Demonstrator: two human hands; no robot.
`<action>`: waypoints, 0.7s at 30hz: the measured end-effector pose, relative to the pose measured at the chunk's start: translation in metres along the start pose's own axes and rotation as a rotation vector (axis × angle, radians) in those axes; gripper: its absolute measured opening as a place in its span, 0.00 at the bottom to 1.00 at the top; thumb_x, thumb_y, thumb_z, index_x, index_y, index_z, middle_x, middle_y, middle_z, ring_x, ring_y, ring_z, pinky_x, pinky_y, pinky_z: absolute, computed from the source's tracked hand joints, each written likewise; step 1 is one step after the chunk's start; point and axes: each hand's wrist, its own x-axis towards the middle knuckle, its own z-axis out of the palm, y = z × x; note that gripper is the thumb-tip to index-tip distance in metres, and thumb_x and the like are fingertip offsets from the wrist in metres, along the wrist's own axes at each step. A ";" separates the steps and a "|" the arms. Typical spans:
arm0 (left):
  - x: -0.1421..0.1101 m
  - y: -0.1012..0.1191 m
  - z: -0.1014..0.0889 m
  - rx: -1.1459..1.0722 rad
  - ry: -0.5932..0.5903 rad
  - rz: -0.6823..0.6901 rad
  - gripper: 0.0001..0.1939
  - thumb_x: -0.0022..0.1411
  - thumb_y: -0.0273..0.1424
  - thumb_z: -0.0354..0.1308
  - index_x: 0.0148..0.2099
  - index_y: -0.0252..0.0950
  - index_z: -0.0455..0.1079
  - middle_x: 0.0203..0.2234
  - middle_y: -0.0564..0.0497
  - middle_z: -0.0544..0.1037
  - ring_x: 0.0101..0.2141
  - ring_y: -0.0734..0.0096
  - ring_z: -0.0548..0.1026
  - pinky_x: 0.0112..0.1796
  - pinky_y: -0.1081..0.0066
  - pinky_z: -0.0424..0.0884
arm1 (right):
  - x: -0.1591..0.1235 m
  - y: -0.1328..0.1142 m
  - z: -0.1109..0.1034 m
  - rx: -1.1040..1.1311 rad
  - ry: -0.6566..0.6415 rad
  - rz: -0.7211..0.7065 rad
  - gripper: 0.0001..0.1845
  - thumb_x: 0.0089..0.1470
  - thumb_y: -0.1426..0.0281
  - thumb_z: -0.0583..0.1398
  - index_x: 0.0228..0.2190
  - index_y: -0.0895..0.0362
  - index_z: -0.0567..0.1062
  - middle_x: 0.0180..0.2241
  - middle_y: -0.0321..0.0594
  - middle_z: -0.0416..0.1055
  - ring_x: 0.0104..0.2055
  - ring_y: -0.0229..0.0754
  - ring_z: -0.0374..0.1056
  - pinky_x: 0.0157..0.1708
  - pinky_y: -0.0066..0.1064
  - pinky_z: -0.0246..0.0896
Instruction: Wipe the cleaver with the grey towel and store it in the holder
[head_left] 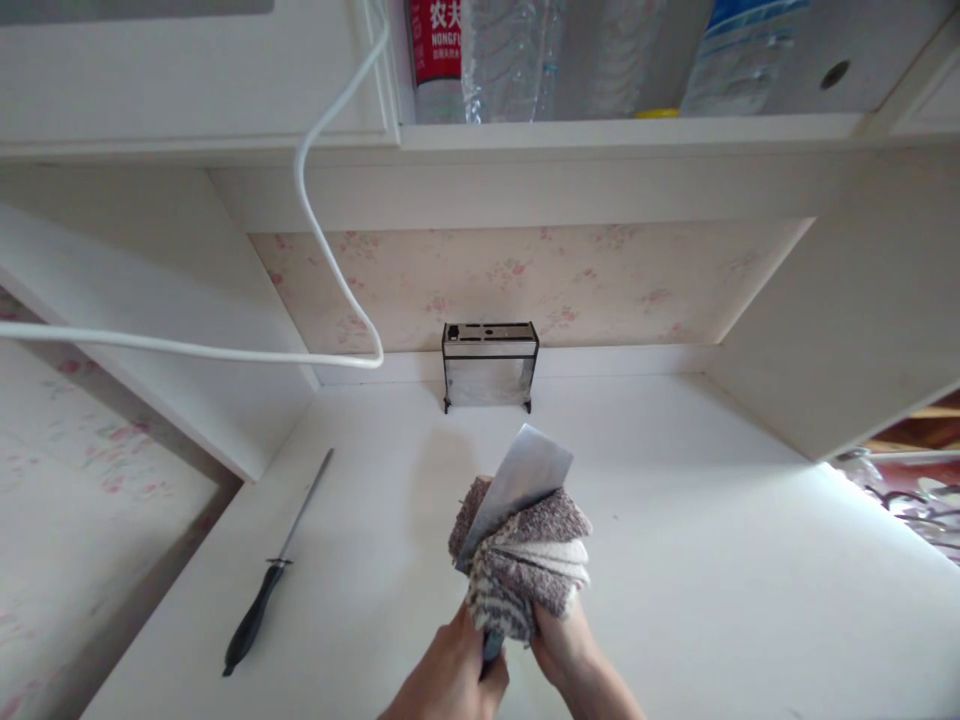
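Observation:
My left hand (pixel 454 660) is closed around the dark handle of a cleaver (pixel 529 465), whose broad metal blade points up and away from me. A folded brown-and-white towel (pixel 551 550) wraps the lower part of the blade, with brown cloth showing on both sides of it. Gripping the towel from the right is my right hand (pixel 566 645), its fingers mostly hidden under the cloth. The blade's upper end stays uncovered.
A sharpening steel (pixel 277 570) with a black handle lies on the white countertop (pixel 720 580) at left. Against the back wall stands a knife block (pixel 491 365) with a see-through front. A white cable (pixel 330 240) hangs at upper left, and bottles (pixel 499 60) fill the shelf overhead.

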 end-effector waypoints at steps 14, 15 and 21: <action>-0.012 -0.005 -0.019 0.361 0.055 -0.035 0.17 0.55 0.19 0.49 0.46 0.39 0.66 0.35 0.49 0.78 0.37 0.63 0.78 0.36 0.72 0.69 | 0.034 -0.070 -0.012 0.198 0.358 -0.104 0.26 0.29 0.72 0.72 0.35 0.57 0.74 0.32 0.37 0.77 0.34 0.47 0.75 0.34 0.37 0.74; -0.013 -0.009 -0.019 0.390 0.087 -0.012 0.17 0.55 0.19 0.49 0.46 0.39 0.67 0.36 0.49 0.78 0.38 0.63 0.77 0.36 0.71 0.70 | 0.036 -0.073 -0.014 0.192 0.378 -0.142 0.27 0.29 0.73 0.72 0.37 0.57 0.74 0.33 0.37 0.77 0.34 0.47 0.75 0.35 0.37 0.74; -0.017 -0.042 -0.014 0.435 0.345 0.305 0.21 0.58 0.23 0.52 0.54 0.38 0.64 0.41 0.46 0.78 0.40 0.63 0.77 0.39 0.72 0.72 | 0.043 -0.087 -0.029 0.155 0.449 -0.275 0.27 0.33 0.69 0.71 0.40 0.55 0.75 0.37 0.36 0.76 0.38 0.45 0.74 0.41 0.38 0.72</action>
